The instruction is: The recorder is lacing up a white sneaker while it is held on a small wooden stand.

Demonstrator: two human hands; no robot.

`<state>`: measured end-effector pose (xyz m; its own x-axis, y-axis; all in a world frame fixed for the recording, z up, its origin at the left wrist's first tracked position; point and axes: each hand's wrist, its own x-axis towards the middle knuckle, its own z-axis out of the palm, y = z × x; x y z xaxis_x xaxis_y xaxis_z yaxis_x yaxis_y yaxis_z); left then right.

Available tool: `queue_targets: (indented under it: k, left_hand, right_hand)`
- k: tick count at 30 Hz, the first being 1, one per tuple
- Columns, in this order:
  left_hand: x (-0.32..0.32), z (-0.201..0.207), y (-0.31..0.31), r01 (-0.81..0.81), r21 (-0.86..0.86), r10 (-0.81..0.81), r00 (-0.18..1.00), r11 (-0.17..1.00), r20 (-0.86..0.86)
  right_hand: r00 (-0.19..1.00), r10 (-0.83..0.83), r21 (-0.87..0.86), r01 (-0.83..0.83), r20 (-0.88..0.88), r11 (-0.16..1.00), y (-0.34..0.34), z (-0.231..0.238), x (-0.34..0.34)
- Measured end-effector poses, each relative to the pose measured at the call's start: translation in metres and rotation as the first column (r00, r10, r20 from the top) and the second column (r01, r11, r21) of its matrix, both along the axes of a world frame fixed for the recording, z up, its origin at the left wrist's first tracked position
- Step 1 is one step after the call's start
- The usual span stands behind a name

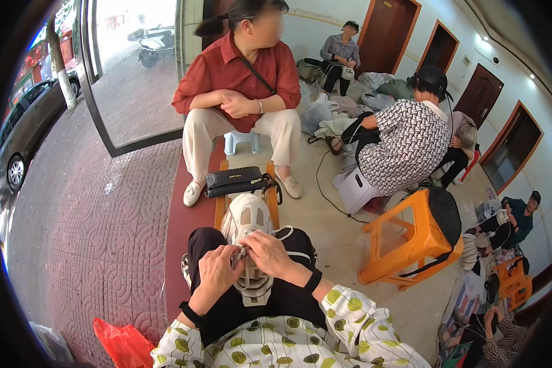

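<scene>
A white and beige sneaker (249,214) rests on my lap between my knees, with its laces across the middle. My left hand (218,268) is closed at the left side of the lacing, fingertips pinching the lace. From the right, my right hand (267,253) reaches over the sneaker, its fingers bent together on the lace close to the left fingertips. A loose pale lace (283,233) loops out beside the right hand. The fingers hide the eyelets between them. Both wrists wear black bands.
Just ahead, a black handbag (242,181) lies on an orange stool (273,208). A person in red (245,80) sits behind it. At right stand another orange stool (411,233) and a seated person (405,144). A red plastic bag (122,345) lies lower left.
</scene>
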<state>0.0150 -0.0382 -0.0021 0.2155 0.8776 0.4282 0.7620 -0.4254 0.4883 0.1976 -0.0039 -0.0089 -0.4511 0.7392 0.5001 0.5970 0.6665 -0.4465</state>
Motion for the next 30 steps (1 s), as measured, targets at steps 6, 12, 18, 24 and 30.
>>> queue_targets:
  k: [6,12,18,24,30]
  left_hand:
    - [-0.001,-0.003,-0.005,-0.005,-0.026,0.005,1.000,1.000,-0.003]
    - [0.001,0.005,0.006,-0.023,0.002,0.023,0.999,1.000,-0.023]
    - [0.001,-0.002,0.007,-0.007,-0.046,0.006,1.000,0.999,-0.014]
    - [0.000,0.005,0.005,0.052,-0.117,-0.042,0.995,0.992,0.092]
    - [0.013,-0.002,0.034,0.257,0.060,-0.260,0.965,0.964,0.034]
  right_hand:
    - [0.995,-0.102,-0.165,0.099,-0.010,0.981,-0.006,-0.002,0.002]
    - [0.974,-0.224,-0.038,0.225,0.045,0.974,0.002,0.011,0.021]
    - [0.982,-0.126,-0.228,0.092,-0.140,0.969,0.004,0.003,0.028]
    - [0.979,-0.054,-0.379,-0.024,-0.194,0.925,-0.010,-0.001,0.037]
    - [0.980,-0.007,-0.356,-0.066,-0.200,0.932,-0.013,0.001,0.042]
